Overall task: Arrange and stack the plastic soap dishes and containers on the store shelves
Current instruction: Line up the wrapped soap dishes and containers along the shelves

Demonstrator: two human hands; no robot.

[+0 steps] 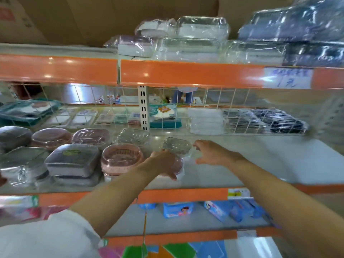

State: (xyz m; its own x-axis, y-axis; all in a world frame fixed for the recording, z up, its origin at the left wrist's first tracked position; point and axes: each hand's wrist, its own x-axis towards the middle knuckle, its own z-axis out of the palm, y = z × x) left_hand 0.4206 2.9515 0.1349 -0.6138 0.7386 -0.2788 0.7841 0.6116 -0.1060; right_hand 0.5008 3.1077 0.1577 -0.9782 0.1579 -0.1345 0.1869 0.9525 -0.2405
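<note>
Left hand (pixel 163 162) is gripping a wrapped pink soap dish (pixel 177 165) at frame centre, right hand (pixel 210 153) is hovering released; dish likely light, film slippery, so holding by rigid rim.

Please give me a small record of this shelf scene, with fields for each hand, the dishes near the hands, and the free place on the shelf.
left hand: grips a pink wrapped soap dish at the shelf front
right hand: open, fingers spread, beside the clear soap dish; contact cannot be told
clear soap dish: stands just behind the pink one
neighbour: pink round soap dish to the left, next to the grey containers
free place: bare middle shelf to the right of the hands
</note>
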